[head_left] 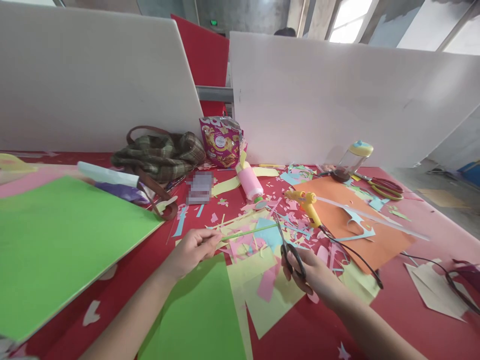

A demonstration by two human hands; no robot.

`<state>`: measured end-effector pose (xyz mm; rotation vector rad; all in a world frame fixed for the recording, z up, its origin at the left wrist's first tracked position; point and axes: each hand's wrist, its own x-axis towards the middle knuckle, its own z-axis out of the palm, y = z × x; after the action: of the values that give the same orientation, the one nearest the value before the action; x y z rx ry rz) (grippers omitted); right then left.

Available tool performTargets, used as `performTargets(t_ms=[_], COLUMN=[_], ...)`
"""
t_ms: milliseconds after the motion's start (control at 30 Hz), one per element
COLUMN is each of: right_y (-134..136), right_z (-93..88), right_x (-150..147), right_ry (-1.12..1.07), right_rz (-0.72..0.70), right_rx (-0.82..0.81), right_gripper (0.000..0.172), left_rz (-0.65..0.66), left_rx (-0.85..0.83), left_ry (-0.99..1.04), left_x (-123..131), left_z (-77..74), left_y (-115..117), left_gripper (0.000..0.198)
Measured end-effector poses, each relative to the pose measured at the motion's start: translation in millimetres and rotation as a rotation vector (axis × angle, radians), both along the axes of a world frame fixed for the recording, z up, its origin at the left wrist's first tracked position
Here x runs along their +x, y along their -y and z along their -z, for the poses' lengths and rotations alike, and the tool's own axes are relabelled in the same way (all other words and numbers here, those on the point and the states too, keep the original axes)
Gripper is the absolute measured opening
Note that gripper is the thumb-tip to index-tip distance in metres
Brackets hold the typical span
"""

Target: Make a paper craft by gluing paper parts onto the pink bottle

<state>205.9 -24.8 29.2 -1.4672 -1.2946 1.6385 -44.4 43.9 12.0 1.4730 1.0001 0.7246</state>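
Note:
My left hand [193,250] pinches one end of a thin green paper strip [249,232] that stretches to the right over the scraps. My right hand [313,272] is closed on black-handled scissors [287,245], whose blades point up toward the strip's far end. Both hands hover over a heap of coloured paper scraps [258,240] on the red table [318,330]. A green sheet [198,315] lies under my left forearm.
A large green board [60,245] lies at left, an orange sheet [360,225] at right with a yellow glue gun [305,202] and its cable. A plaid bag [161,155], snack pouch [221,142], pink bottle [250,182], clear jar [352,160] and red scissors [384,186] stand before white partitions.

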Motion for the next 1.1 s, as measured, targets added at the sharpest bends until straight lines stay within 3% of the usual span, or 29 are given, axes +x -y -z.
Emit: performTargets(t_ms=[200,500,767,1100], right_y=[-1.2,-0.4,4.8,14.2], right_z=[7.4,7.3,15.4,21.6], right_x=[-4.7,-5.2,-6.6,-27.2], right_ry=[0.036,-0.039,-0.223,-0.298], right_rz=[0.053,0.209,0.113,0.051], right_rx=[0.002,0.066,0.202,0.187], right_gripper=[0.038,0.034,0.025,0.030], left_rz=[-0.036,-0.090,-0.166,-0.215], left_rx=[-0.029,-0.192,-0.334,-0.383], left_ry=[0.025,0.244,0.350,0.434], left_x=[1.8,14.8,36.1,64.4], left_z=[-1.7,-8.3,-4.3,-3.6], left_y=[0.8,6.1,24.5,51.9], left_gripper=[0.027,0.023,0.015,0.014])
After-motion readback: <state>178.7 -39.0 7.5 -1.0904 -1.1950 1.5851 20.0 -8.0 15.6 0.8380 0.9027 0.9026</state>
